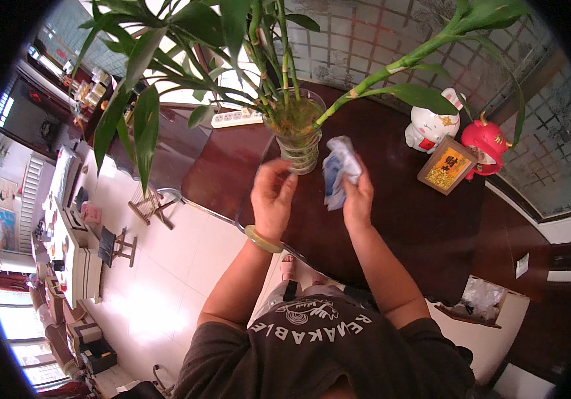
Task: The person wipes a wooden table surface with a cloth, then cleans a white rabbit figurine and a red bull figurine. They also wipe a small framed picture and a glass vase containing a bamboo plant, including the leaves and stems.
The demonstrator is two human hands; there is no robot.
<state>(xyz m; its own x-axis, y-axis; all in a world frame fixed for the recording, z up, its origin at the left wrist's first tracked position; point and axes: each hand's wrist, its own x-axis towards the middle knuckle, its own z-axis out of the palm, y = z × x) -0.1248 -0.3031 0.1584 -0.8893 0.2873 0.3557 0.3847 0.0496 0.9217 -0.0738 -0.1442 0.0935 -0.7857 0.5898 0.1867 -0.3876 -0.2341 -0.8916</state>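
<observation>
My right hand (pixel 359 197) grips a crumpled white-and-blue cloth (pixel 339 172), held above the dark, glossy tabletop (pixel 405 224). Just left of it, my left hand (pixel 273 194) is slightly blurred, its fingers curled and thumb apart, with nothing seen in it. A pale bangle (pixel 263 239) circles that wrist. The fingertips are close to the lower part of a clear vase (pixel 298 154); whether they touch it I cannot tell. Green lucky bamboo stalks (pixel 285 65) stand in the vase, and one thick stalk (pixel 375 82) leans far to the right.
A white power strip (pixel 238 117) lies behind the vase. To the right stand a white rabbit figurine (pixel 432 124), a red horned figurine (pixel 487 142) and a small framed picture (pixel 447 165). Long leaves (pixel 146 134) hang over the left side. Folding stools (pixel 118 247) stand on the tiled floor.
</observation>
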